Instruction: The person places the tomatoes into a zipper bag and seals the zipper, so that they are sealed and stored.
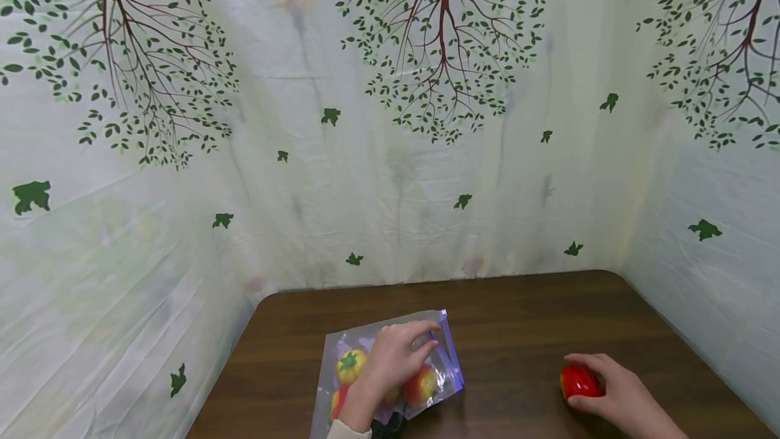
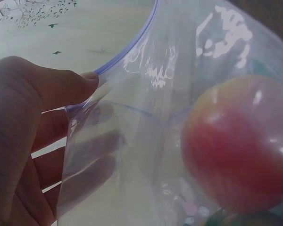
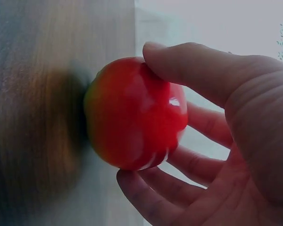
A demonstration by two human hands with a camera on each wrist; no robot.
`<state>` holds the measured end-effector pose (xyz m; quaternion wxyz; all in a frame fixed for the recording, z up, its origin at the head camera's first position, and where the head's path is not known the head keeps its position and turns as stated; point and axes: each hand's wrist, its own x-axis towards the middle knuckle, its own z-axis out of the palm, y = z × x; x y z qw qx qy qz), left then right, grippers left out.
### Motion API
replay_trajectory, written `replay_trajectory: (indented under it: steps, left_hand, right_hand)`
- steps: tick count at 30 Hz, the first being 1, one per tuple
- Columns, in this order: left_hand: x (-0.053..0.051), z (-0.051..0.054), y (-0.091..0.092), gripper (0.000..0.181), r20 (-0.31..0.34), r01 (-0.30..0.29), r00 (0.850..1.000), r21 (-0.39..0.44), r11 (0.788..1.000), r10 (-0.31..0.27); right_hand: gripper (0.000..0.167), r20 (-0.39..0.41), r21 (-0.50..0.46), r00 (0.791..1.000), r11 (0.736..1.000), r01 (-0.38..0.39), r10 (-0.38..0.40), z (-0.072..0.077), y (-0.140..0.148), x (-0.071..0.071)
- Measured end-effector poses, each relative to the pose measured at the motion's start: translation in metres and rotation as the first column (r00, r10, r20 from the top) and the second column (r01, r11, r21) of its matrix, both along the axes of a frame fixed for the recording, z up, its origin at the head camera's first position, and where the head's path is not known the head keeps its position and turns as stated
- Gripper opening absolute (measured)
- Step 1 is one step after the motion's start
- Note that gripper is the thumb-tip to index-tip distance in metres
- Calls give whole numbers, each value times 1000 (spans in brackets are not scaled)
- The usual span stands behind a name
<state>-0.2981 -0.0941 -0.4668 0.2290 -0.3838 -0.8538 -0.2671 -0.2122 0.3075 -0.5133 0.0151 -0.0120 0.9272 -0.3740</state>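
Note:
My left hand pinches the purple-edged opening of a clear zip bag on the table. In the left wrist view, the thumb lies on the purple rim, with several fingers seen through the plastic. Inside the bag are a yellow bell pepper with a green top and a red-and-yellow apple; other pieces are partly hidden by my hand. To the right, my right hand holds a glossy red apple between thumb and fingertips. Its yellow-green side faces the table; whether they touch is unclear.
A dark brown wooden table carries the bag. Behind it and at both sides hangs pale cloth printed with trees and green leaves. A black strap shows at the left wrist.

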Motion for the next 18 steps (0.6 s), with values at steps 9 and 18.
replay_trajectory:
  steps: [9,18]
  left_hand:
    - [1,1,0,22,-2,-12,1000,-5,1000,12]
    - [1,2,0,21,-2,-10,1000,-8,1000,10]
  right_hand:
    - [76,28,1,1000,1000,-1,1,-6,1,1]
    - [76,6,12,1000,1000,-21,21,-10,0,0]
